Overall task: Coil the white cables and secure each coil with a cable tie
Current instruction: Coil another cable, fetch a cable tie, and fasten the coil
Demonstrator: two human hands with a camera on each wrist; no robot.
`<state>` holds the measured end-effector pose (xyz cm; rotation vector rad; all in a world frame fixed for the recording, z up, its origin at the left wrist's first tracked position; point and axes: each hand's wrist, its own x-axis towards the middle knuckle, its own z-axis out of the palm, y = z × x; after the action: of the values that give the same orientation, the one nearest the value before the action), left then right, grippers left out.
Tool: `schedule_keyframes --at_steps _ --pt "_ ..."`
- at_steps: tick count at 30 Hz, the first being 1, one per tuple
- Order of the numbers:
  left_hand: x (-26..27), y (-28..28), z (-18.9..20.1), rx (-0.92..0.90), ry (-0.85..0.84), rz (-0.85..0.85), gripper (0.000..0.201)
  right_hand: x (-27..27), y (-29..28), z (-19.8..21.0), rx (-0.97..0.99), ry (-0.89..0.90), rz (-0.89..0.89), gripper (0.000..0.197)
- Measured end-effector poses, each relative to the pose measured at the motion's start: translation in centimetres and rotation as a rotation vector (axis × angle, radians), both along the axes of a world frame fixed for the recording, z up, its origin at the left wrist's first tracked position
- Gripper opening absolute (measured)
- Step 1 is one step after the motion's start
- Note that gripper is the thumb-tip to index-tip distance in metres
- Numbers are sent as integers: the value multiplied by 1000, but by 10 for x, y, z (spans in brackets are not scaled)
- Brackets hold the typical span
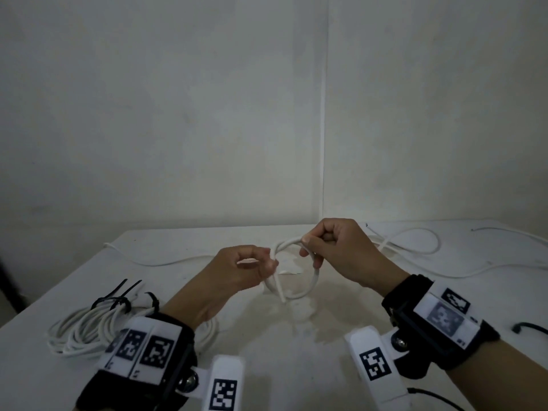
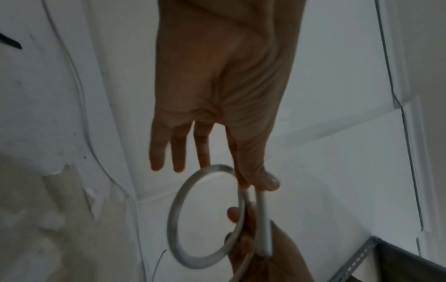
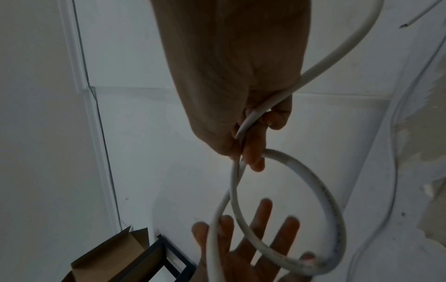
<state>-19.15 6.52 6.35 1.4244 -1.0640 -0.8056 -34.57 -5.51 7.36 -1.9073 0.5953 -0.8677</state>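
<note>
A white cable (image 1: 311, 287) is bent into one small loop above the middle of the white table (image 1: 355, 307). My left hand (image 1: 271, 262) pinches the loop's left side between thumb and forefinger; its other fingers are straight in the left wrist view, where the left hand (image 2: 255, 188) holds the cable (image 2: 176, 219). My right hand (image 1: 308, 244) grips the top of the loop with curled fingers. In the right wrist view the right hand (image 3: 248, 152) has the cable (image 3: 325, 200) running through its fist. The cable's short free end (image 1: 281, 295) points down toward the table.
A finished bundle of white coils (image 1: 83, 330) bound with black cable ties (image 1: 118, 295) lies at the front left. Loose white cables (image 1: 415, 247) sprawl across the back right, and one (image 1: 154, 264) trails left. A cardboard box (image 3: 108, 253) stands beyond the table's edge.
</note>
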Motion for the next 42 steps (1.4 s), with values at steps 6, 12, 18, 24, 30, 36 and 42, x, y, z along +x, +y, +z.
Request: schedule_keyframes --at_steps 6,12,18,24,30,36,42 --pt "-16 -7 1 -74 71 79 23 -3 1 1 21 -21 -21 19" --pt "-16 -13 -7 -147 -396 262 15 -3 12 5 24 6 42 24" --pt "-8 -16 -14 -265 -842 424 9 2 15 5 32 -2 41 23" --pt "-15 -16 -4 -155 -185 134 10 -7 8 4 102 -81 71 19" --pt "-25 -13 -1 -90 -361 31 30 -16 4 3 48 -49 77 18" --pt "-26 -11 -6 -98 -786 11 36 -26 0 1 -11 -15 65 17" --pt "-24 -11 -11 -153 -783 32 38 -31 2 2 -63 7 62 18"
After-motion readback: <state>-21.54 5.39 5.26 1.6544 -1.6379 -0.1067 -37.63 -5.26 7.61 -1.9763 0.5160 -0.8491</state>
